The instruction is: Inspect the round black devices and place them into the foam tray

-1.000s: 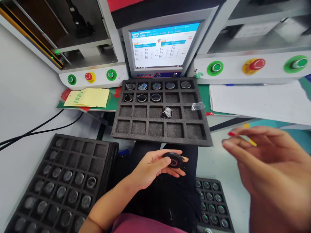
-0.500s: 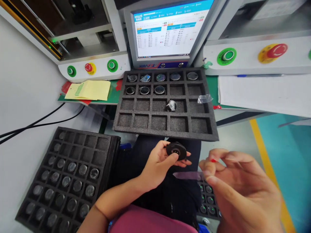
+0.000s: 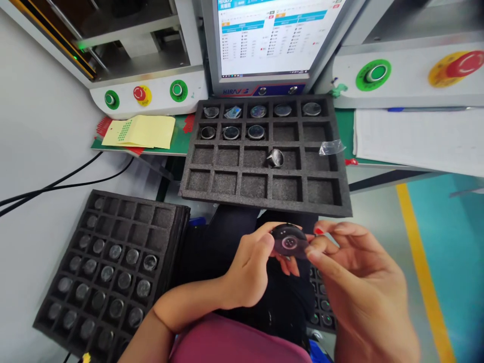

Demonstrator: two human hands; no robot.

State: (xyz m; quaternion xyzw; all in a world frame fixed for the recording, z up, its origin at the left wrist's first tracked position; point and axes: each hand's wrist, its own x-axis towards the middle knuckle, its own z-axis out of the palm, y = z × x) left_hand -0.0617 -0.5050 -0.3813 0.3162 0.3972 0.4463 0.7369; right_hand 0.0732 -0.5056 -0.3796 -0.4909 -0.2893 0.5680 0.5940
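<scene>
My left hand (image 3: 249,267) grips a round black smartwatch body (image 3: 288,236) by its edge above my lap, back side facing up, with a sensor circle at its centre. Close on its right is my right hand (image 3: 359,277), thumb and index finger pinched on a strip of clear film (image 3: 302,249). The strip seems to lie across the watch back; whether it sticks there I cannot tell. A small red tab (image 3: 319,231) shows at my right fingertips.
A dark foam tray (image 3: 253,187) with several watch bodies sits ahead, a loose clear film (image 3: 331,147) on its right side. Stacked foam trays (image 3: 166,214) stand at left. Behind are a monitor (image 3: 268,45) and machine panels with a red stop button (image 3: 467,64).
My right hand has moved left to the watch body, bringing the film strip over its back. My left hand has shifted slightly right, and the watch back is tilted more into view.
</scene>
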